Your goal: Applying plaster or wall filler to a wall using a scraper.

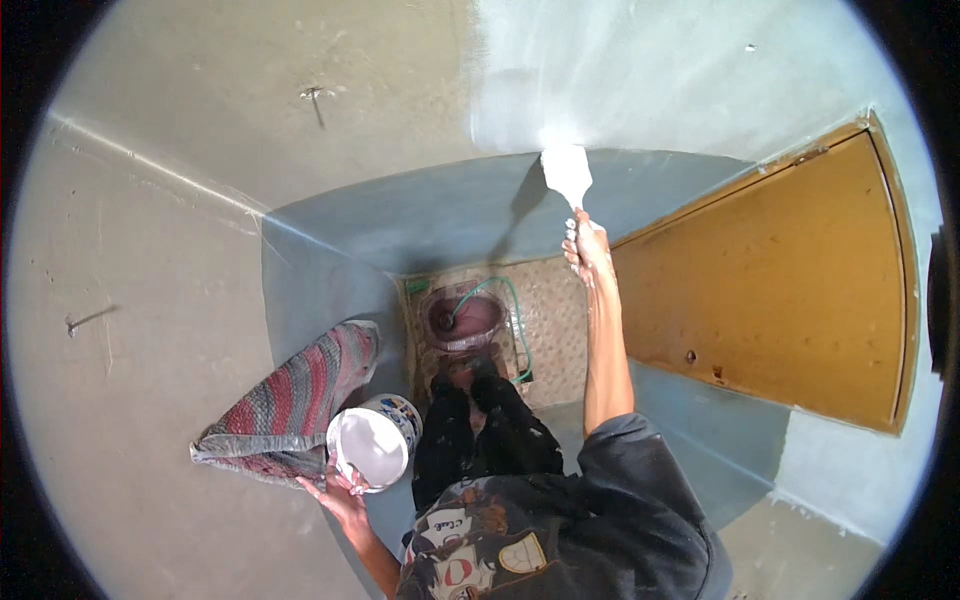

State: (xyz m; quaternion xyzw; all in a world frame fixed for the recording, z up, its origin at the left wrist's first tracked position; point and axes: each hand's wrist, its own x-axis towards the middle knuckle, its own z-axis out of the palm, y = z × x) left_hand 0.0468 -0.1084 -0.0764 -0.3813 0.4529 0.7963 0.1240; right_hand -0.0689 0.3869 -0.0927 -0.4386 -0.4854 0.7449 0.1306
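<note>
The right arm reaches forward and nearly straight, its bare forearm rising from a dark sleeve at the elbow. At its end, the right hand is closed around the handle of a wide, flat paintbrush, fingers wrapped and spattered with white. The brush points away from the body, its white-coated head against the wall ahead, right at the line where the pale upper part meets the blue-grey lower band.

The left arm is held low, out to the left of the torso. The left hand grips the near left rim of a white paint bucket, with some digits over the edge and others spread outside it; how far they reach underneath is hidden. The bucket is tilted, its mouth facing up and leftward, with white inside.

Just beyond the bucket hangs a red-and-grey striped cloth. Past the feet lie a squat toilet and a green hose; a wooden door stands to the right.
</note>
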